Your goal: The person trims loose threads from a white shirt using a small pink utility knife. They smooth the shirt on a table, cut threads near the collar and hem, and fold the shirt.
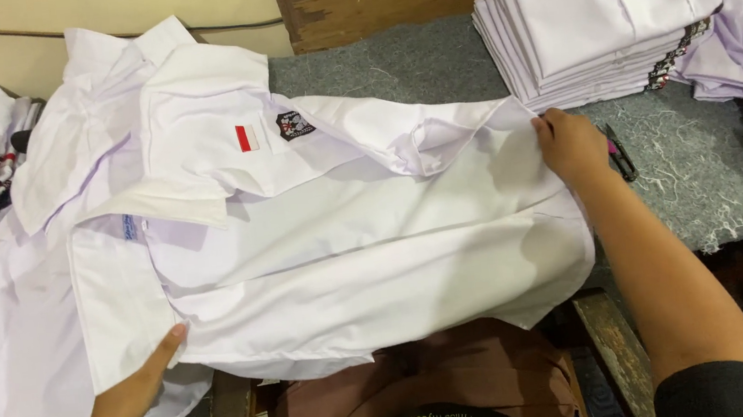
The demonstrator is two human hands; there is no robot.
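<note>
My left hand (129,399) pins the white cotton school shirt (348,248) w/ red-white chest patch, fingers flat, on the grey felt table (699,174); right hand (572,146) pinches its far edge. Prob risk: uneven pull wrinkles the fold, or it slides off the near edge.

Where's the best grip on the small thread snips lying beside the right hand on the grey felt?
Grip the small thread snips by the pink-and-black handle end, coming from the right, since the right hand covers their left side. They lie flat on the grey felt table, so pinch across the narrow body from above.
</note>
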